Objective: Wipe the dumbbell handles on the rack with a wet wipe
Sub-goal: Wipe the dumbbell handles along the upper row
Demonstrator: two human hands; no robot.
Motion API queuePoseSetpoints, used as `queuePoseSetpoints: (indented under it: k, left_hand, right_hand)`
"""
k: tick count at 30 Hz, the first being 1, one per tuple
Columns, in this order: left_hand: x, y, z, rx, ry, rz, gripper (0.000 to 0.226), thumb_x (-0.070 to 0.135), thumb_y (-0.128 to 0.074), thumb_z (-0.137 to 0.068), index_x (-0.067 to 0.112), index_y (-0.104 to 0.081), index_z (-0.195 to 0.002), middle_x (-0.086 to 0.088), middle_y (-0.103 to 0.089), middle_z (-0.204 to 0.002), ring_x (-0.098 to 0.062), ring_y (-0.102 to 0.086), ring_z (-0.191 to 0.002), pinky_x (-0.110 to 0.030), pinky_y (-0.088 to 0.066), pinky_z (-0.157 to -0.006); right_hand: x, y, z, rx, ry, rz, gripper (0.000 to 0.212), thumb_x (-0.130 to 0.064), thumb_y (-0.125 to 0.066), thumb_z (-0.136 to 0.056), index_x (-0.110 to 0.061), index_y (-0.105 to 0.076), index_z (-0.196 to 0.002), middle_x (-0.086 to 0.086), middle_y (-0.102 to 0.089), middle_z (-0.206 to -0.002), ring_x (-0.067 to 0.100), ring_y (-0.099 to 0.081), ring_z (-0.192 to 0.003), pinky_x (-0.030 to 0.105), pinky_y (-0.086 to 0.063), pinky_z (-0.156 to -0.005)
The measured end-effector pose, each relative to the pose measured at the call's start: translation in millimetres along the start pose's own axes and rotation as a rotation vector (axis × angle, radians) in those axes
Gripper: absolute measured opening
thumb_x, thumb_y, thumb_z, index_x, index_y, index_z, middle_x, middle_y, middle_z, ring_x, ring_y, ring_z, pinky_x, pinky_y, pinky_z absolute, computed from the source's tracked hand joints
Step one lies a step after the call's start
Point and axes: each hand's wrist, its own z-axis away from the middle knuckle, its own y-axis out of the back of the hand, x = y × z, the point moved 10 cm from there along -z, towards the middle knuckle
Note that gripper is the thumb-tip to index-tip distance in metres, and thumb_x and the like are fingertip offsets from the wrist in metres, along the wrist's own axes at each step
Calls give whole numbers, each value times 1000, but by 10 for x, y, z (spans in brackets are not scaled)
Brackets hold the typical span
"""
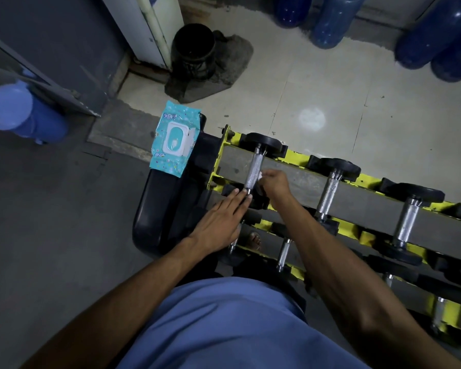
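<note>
On a yellow rack (296, 155) over a pale tiled floor (330, 102), the right hand (273, 182) pinches a wet wipe (261, 175) against a dumbbell handle (253, 167), while the left hand (218, 222) touches its near end with straight fingers.

A small gym corner: dumbbells (330, 182) on a yellow rack (298, 158), water jugs (330, 20) behind.

Three dumbbells (254, 166) sit on the rack's (298, 159) top tier, and at least four more handles (284, 254) show on the tiers below. There is one pack of wipes (174, 139), one black bucket (193, 49) and five blue jugs (330, 22), four at the far wall, one at left. Two hands are in view, the left hand (218, 222) and the right hand (273, 182), with one wet wipe (260, 176)
</note>
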Motion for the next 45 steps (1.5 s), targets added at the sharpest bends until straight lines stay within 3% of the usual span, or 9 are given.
queuePoseSetpoints:
  k: [9, 15, 20, 26, 32, 35, 39, 43, 45]
  left_hand:
    - [-2, -80, -17, -59, 35, 8, 94, 25, -60, -96, 11, 1, -166, -11, 3, -174, -26, 6, -161, -46, -22, -128]
    - [-5, -81, -36, -46, 51, 29, 93, 22, -61, -94, 11, -5, -166, -11, -3, -173, -27, 1, -161, -48, -29, -125]
    - [-31, -151, -30, -54, 68, 42, 101, 27, -69, -89, 9, -5, -165, -11, -1, -173, -27, 6, -160, -44, -34, -123]
    - [-13, -149, -25, -74, 61, 37, 103, 27, -67, -91, 11, 3, -166, -9, 5, -174, -25, 11, -160, -44, -32, -124]
    - [88, -135, 8, -80, 92, -15, 99, 30, -60, -94, 7, 6, -165, -15, 14, -172, -29, 10, -160, -45, -17, -129]
    - [122, -161, 79, -77, 103, -50, 96, 30, -58, -94, 4, 3, -164, -17, 13, -172, -30, 6, -160, -45, -14, -130]
    - [135, -112, 84, -61, 98, -48, 84, 26, -58, -92, -1, -19, -161, -22, -9, -170, -34, -9, -159, -46, -18, -129]
    - [117, -83, 66, -62, 117, -6, 84, 27, -59, -94, 0, -18, -161, -19, -4, -172, -31, -6, -160, -45, -19, -128]
    - [110, -80, 87, -60, 128, -1, 83, 30, -58, -95, 2, -18, -162, -18, -5, -172, -30, -8, -160, -45, -19, -128]
  right_hand:
    - [-100, -169, -266, -70, -164, -539, 28, 1, -41, -95, 5, -67, -104, 24, -72, -106, 32, -67, -88, 43, -55, -81]
    - [-111, -93, -243, 158, -147, -721, 24, 7, -51, -94, -10, -59, -79, 12, -60, -78, 24, -57, -71, 37, -50, -69]
    - [-622, 181, 355, 415, 530, 19, 5, -10, -62, -94, -14, -64, -95, 4, -63, -98, 15, -56, -87, 24, -45, -71]
    - [-1024, -106, 467, 252, 1076, 1075, 48, -5, -61, -84, -10, -61, -132, 8, -59, -131, 30, -54, -106, 38, -51, -73]
    - [-1139, -475, 445, -102, 1031, 1593, 37, 0, -58, -88, -16, -60, -122, 4, -62, -120, 29, -69, -76, 33, -46, -53]
    - [-1280, -490, 353, -95, 920, 1678, 28, -3, -59, -91, -13, -62, -118, 6, -65, -111, 29, -69, -83, 33, -44, -57]
    - [-743, -894, 529, -530, 777, 1674, 23, -24, -64, -96, -18, -67, -118, 5, -70, -112, 26, -66, -101, 35, -51, -75]
    - [-979, -781, 435, -324, 836, 1652, 23, -22, -65, -96, -21, -67, -119, 3, -71, -113, 26, -67, -103, 35, -49, -76]
    - [-862, -820, 526, -427, 874, 1614, 23, -20, -62, -97, -21, -69, -119, 3, -71, -113, 26, -66, -104, 32, -48, -73]
